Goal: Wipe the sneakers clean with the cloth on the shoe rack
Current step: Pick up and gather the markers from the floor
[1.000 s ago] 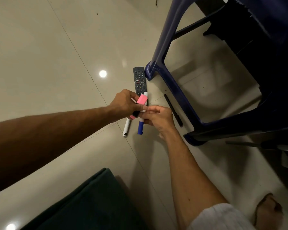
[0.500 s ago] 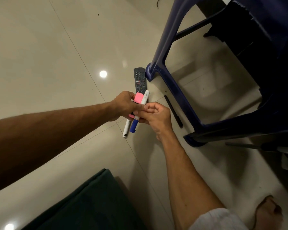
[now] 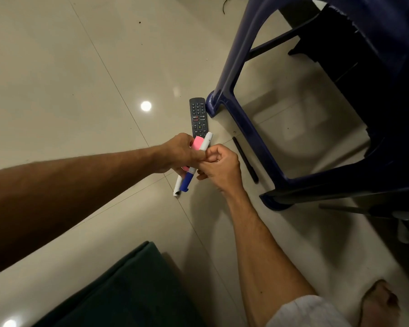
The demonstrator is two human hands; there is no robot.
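At six o'clock, nearest you, lies a dark green cushion (image 3: pixel 128 291). At centre your left hand (image 3: pixel 178 153) grips a pink highlighter (image 3: pixel 197 143), and your right hand (image 3: pixel 219 168) pinches a blue-capped marker (image 3: pixel 206 142) — long axis seven to one o'clock, cap nearest. Beyond, at twelve, a remote (image 3: pixel 198 118) lies beside a blue chair (image 3: pixel 232 67). The sneakers, cloth and shoe rack are out of view — their bearing, axis and the nearer hand can't be told.

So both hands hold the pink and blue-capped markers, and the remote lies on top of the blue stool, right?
No: the head view shows the remote on the floor beside the blue stool leg. The left hand and right hand do hold the pink marker and blue-capped marker.
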